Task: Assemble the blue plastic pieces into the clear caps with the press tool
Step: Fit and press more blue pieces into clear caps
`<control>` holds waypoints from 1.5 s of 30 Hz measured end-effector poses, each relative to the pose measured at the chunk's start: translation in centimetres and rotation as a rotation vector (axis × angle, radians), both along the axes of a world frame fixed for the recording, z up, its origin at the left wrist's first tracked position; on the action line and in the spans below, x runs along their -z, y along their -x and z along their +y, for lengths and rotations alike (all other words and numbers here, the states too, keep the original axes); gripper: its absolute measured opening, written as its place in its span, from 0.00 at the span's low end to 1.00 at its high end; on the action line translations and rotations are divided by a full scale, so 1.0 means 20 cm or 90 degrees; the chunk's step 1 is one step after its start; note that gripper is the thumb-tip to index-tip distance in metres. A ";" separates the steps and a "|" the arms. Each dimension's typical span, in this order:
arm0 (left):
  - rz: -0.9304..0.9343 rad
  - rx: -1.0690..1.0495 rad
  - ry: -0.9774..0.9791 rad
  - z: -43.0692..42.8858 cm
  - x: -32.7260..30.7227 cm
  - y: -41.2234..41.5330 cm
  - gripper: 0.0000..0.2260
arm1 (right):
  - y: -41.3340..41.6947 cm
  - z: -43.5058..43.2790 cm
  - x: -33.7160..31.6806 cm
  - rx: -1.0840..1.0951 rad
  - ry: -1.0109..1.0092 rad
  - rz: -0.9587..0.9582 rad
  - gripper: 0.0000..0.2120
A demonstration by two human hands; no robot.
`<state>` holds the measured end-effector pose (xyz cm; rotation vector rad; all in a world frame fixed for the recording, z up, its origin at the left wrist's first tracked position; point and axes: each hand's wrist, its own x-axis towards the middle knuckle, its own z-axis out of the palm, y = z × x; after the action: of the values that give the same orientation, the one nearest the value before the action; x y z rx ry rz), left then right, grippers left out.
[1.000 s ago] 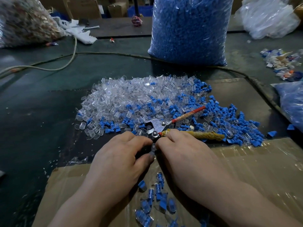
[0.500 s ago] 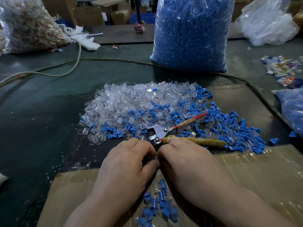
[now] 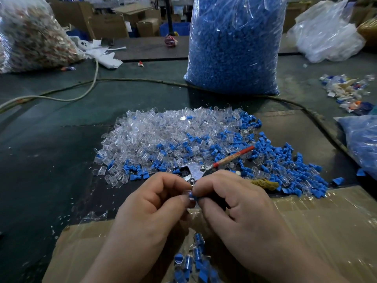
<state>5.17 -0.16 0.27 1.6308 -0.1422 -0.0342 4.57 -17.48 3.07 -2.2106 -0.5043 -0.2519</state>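
Both hands meet at the near middle of the surface, above the far edge of a taped cardboard sheet (image 3: 326, 221). The left hand (image 3: 151, 205) and the right hand (image 3: 234, 203) have their fingers curled. Each pinches, from opposite sides, one clear cap (image 3: 188, 194) with a blue piece (image 3: 193, 198) seated in it.

Just beyond the fingertips lies the press tool (image 3: 194, 170), metal head toward the hands. Its red handle points away to the right, and its yellow-wrapped handle passes behind the right hand; whether that hand touches it cannot be told.

A loose pile of caps (image 3: 163, 135) covers mid-surface, grading rightward into scattered blue pieces (image 3: 285, 160). Assembled units (image 3: 196, 260) lie on the cardboard between the wrists. A tall bag of blue stock (image 3: 232, 43) stands upright toward the far edge, with a cable (image 3: 142, 80) curving across the surface near its base.
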 end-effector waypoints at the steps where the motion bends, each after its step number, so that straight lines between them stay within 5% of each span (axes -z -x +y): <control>1: 0.003 0.003 0.011 0.00 0.00 0.00 0.14 | 0.00 0.00 0.00 0.000 -0.026 0.011 0.06; 8: -0.111 -0.062 -0.116 -0.02 -0.01 0.04 0.15 | 0.00 0.00 -0.02 0.034 -0.306 0.284 0.10; 15: -0.124 -0.058 -0.072 -0.03 -0.03 0.06 0.12 | 0.01 0.00 -0.05 -0.022 -0.358 0.414 0.07; 18: -0.175 -0.097 -0.159 -0.05 -0.05 0.05 0.10 | 0.01 -0.01 -0.03 0.012 -0.257 0.323 0.07; 21: -0.143 -0.132 -0.245 -0.06 -0.05 0.05 0.18 | 0.01 -0.01 0.00 0.030 0.006 0.011 0.05; 25: -0.062 -0.056 -0.154 -0.05 -0.07 0.06 0.16 | 0.03 0.01 0.02 0.004 0.098 -0.115 0.10; 31: 0.016 -0.024 -0.046 -0.06 -0.05 0.05 0.10 | 0.02 0.01 -0.01 -0.033 0.156 -0.017 0.14; 36: 0.033 -0.095 -0.006 -0.07 -0.04 0.04 0.15 | -0.02 -0.03 0.00 0.014 0.270 -0.131 0.19; 40: 0.074 -0.090 0.036 -0.07 -0.05 0.04 0.09 | -0.13 -0.12 0.05 0.127 0.480 0.055 0.37; 45: 0.114 -0.077 0.102 -0.05 -0.08 0.05 0.12 | -0.16 -0.16 0.09 0.121 0.516 0.072 0.36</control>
<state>4.24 -1.19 1.91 1.4653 0.0889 -0.0743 7.81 -20.71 1.27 -3.0478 -0.3645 -0.0076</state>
